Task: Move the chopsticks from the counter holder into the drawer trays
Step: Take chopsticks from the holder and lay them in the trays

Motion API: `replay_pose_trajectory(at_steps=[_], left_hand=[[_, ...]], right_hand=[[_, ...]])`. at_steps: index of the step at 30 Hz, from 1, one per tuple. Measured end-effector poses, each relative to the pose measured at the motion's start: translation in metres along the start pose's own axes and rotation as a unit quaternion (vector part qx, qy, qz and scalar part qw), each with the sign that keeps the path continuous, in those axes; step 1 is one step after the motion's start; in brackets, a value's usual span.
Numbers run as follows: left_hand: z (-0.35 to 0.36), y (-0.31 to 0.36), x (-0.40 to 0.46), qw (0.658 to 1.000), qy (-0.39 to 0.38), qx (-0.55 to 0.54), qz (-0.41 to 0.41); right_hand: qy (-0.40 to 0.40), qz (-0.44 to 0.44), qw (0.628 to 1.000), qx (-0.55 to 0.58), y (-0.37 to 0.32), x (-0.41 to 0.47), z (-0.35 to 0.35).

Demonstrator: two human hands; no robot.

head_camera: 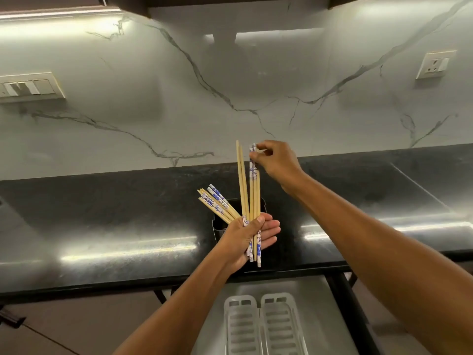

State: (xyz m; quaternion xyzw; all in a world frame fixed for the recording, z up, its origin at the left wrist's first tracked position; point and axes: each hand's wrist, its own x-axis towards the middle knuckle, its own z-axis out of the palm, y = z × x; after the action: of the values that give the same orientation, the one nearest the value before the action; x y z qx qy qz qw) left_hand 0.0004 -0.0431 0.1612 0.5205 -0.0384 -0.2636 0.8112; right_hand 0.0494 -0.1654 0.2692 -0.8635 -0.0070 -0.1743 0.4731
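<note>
My left hand (252,234) grips a bundle of wooden chopsticks (243,185) with blue-and-white patterned ends, held upright over the black holder (217,224) on the dark counter. Several more chopsticks (216,203) lean to the left out of the holder, beside my left hand. My right hand (276,160) pinches the patterned top of one or two upright chopsticks (253,165) whose lower ends reach down to the bundle in my left hand. Below the counter edge the drawer is open, with two pale slotted trays (263,326) lying side by side in it.
The glossy black counter (115,221) runs left to right under a marble-patterned wall. A switch panel (30,87) is on the wall at left and a socket (435,64) at right. The drawer's dark frame (345,298) juts out to the right of the trays.
</note>
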Motion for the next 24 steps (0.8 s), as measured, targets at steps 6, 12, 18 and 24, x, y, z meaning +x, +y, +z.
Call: replay_pose_trajectory(at_steps=[6,12,18,24], left_hand=[[-0.01,-0.002,-0.005,0.999,-0.015,0.028,-0.007],[-0.014,-0.006,-0.003,0.999,-0.027,0.023,-0.015],[-0.018,-0.018,0.001,1.0,-0.003,0.009,-0.022],[-0.017,-0.007,0.014,0.99,0.083,-0.116,0.017]], right_hand=[[-0.101,0.103,0.986,0.086,-0.001,0.013,-0.013],[-0.052,0.139,0.973,0.176,0.003,0.021,-0.019],[0.055,0.125,0.954,0.267,-0.011,0.033,-0.053],[0.138,0.052,0.963,0.227,-0.013,0.024,-0.068]])
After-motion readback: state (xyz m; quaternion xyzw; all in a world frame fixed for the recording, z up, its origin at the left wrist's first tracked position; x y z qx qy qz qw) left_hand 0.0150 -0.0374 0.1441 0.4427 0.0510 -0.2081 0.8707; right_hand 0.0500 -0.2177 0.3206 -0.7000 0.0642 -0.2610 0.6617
